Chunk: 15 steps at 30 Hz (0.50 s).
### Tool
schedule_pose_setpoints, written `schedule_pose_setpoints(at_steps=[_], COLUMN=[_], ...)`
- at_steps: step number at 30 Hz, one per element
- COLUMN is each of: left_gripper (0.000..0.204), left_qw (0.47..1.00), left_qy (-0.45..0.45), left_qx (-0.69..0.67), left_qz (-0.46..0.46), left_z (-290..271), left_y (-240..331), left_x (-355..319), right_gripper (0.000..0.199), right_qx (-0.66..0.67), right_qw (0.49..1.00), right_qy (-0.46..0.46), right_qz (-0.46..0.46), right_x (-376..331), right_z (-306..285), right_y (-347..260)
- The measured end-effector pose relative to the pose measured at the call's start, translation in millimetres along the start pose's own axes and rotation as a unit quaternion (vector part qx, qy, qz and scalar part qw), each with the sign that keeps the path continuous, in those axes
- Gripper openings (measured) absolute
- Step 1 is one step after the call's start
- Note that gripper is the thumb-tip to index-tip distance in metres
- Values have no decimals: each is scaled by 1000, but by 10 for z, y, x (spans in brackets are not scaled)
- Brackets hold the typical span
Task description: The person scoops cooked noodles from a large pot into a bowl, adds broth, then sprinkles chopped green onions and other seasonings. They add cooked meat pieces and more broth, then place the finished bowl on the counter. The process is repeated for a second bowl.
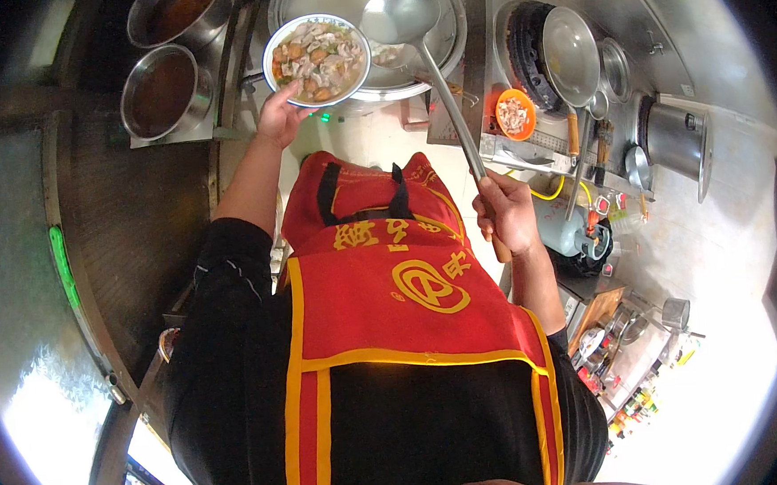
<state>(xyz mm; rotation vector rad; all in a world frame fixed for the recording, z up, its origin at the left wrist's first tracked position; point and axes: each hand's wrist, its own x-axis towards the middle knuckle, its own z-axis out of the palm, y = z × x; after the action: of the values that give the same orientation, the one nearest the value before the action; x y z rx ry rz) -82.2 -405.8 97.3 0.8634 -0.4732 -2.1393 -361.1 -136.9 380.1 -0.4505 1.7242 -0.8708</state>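
Observation:
My left hand (pixel 281 116) holds a white bowl (pixel 316 58) from beneath; it is full of soup with meat slices and vegetables. My right hand (pixel 504 213) grips the long handle of a large steel ladle (pixel 399 15), whose scoop hovers just right of the bowl, over a big steel wok (pixel 447 34). A red and yellow apron over black clothes fills the lower middle of the view.
Two steel pots (pixel 166 92) of reddish-brown liquid stand at the upper left. To the right are a gas burner (pixel 523 43), a second ladle (pixel 571 53), a small orange bowl (pixel 515 114), a steel kettle (pixel 678 140) and bottles at the lower right.

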Motion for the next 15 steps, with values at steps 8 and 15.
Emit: schedule_pose_setpoints(at_steps=[8,15], left_gripper=[55,56], left_qw=[1000,1000], left_qy=[-8,-5], left_qx=[-17,-15], left_qz=[-2,0], left_z=[-67,-95], left_y=[-27,-65], left_x=[50,62], right_gripper=[25,23], right_qx=[-30,-78], right_qw=[1000,997], right_qy=[-5,13], right_qz=[-7,-12], right_x=[240,134], right_z=[79,85], right_y=[-7,-49])
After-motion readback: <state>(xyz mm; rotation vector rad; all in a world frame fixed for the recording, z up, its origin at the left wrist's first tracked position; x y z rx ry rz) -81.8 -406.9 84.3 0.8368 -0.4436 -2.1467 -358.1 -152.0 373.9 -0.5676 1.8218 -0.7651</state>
